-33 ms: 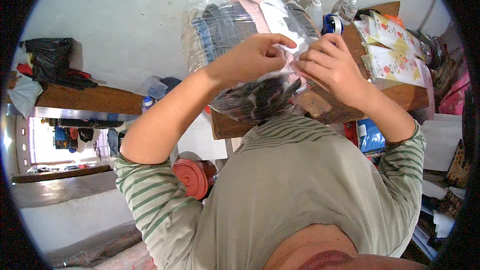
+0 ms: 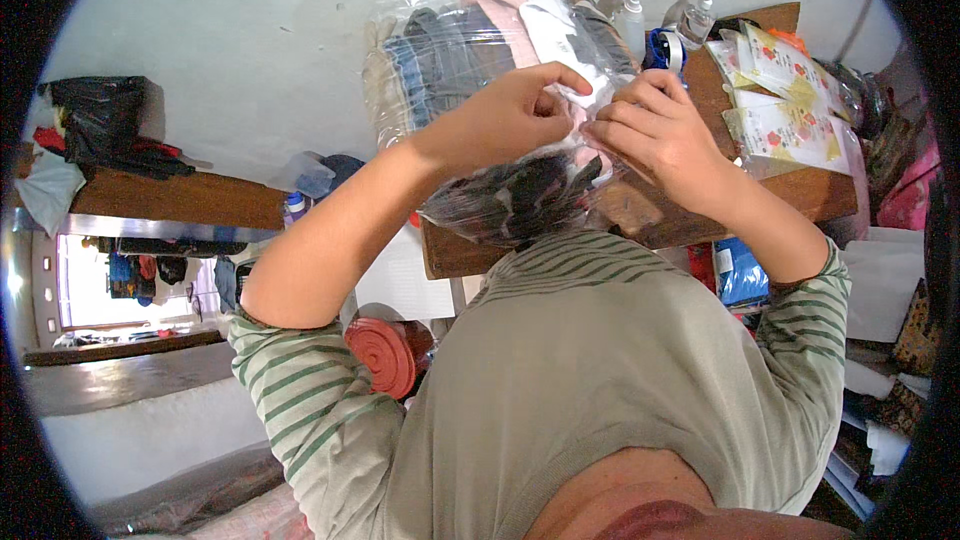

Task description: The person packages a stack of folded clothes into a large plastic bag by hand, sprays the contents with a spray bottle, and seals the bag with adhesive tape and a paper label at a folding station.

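Note:
A large clear plastic bag (image 2: 455, 65) packed with folded clothes lies on the wooden table (image 2: 680, 225). Through the film I see grey, pink, white, beige, denim-blue and black pieces. My left hand (image 2: 520, 115) rests over the right part of the bag, thumb and fingers curled toward each other around a bit of the film. Close beside it, my right hand (image 2: 655, 130) pinches the bag's gathered right side, its fingers bent together. Both sets of fingertips nearly meet at the crumpled plastic.
Spray bottles (image 2: 630, 20) stand behind the bag against the wall, near a blue tape roll (image 2: 664, 52). Printed plastic packets (image 2: 785, 125) are piled on the table's right. A red coiled roll (image 2: 383, 358) is below left. A black plastic bag (image 2: 100, 125) sits on a far-left shelf.
My right hand's fingers have shifted very slightly at the plastic. Otherwise nothing visibly differs.

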Demonstrator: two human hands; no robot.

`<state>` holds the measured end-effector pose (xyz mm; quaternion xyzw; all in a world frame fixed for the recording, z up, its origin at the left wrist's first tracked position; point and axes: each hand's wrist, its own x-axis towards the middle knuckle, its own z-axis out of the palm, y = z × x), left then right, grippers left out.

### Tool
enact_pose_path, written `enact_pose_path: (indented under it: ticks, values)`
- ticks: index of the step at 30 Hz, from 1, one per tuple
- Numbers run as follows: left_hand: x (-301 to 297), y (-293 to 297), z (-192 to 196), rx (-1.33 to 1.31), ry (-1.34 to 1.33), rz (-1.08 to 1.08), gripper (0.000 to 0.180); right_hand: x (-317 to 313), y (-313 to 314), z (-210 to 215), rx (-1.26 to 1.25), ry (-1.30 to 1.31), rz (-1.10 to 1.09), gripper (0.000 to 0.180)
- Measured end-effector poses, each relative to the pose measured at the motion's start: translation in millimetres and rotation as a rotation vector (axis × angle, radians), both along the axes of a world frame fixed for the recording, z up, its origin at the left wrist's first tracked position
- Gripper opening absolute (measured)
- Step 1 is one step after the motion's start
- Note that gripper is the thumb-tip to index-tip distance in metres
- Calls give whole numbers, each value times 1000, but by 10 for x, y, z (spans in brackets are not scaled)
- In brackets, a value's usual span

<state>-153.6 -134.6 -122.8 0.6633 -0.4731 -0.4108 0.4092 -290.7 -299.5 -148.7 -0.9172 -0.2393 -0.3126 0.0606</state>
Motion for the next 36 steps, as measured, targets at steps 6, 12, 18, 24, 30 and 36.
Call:
enact_pose_path:
  ticks: [6,12,18,24,30,36]
  values:
    - [-331,131,51,-191,-1270,1,16,113,-48,-92,331,243,32,15]
    - [-233,186,-30,50,-1232,-44,27,160,-100,-74,440,352,33,19]
    - [-29,126,1,27,-992,-160,33,88,-189,-234,77,88,-92,20]
    - [-177,300,29,-153,-1153,-54,35,175,-222,-224,149,259,-102,22]
    - [-131,713,267,97,-1144,12,33,231,-225,-191,159,307,-70,27]
    - [-96,734,491,181,-1018,13,31,277,-260,-240,154,314,-38,28]
